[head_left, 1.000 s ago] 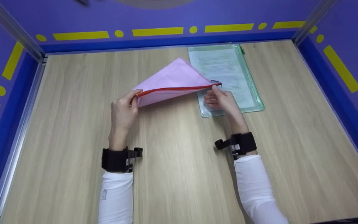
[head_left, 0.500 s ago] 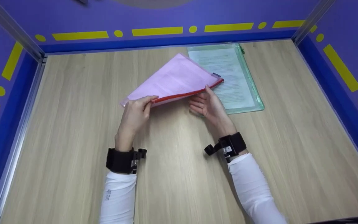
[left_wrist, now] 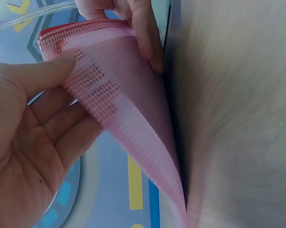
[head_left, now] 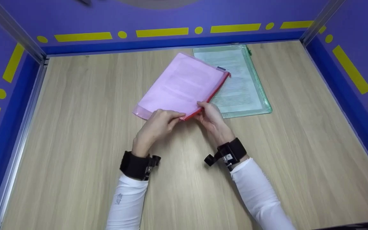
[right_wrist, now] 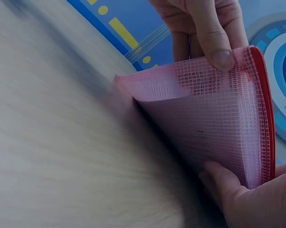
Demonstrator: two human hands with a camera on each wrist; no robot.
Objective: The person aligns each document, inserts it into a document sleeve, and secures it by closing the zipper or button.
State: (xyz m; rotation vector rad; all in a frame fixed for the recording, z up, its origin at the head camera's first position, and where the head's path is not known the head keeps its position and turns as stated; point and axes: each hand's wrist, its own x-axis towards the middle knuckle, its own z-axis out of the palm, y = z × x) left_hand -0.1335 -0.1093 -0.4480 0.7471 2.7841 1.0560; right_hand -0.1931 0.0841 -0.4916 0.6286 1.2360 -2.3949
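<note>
A pink mesh zipper pouch (head_left: 184, 83) with a red zipper (head_left: 216, 92) and a printed sheet inside is held between both hands. My left hand (head_left: 157, 126) pinches its near corner, by the zipper's end; the left wrist view shows the thumb (left_wrist: 57, 71) flat on the mesh. My right hand (head_left: 214, 119) grips the zipper edge farther along, its thumb on top and its fingers underneath. In the right wrist view the pouch's near side is raised and slopes down to the table.
A green zipper pouch (head_left: 249, 99) with a printed sheet lies at the back right of the wooden table (head_left: 305, 143), partly covered by the pink pouch. Blue-purple panels (head_left: 158, 16) with yellow marks wall the table at the back and sides.
The pink pouch has turned so its zipper edge now slants toward the right, and it lies flatter. The left hand has moved right and nearer; the right hand has slid along the zipper toward it.
</note>
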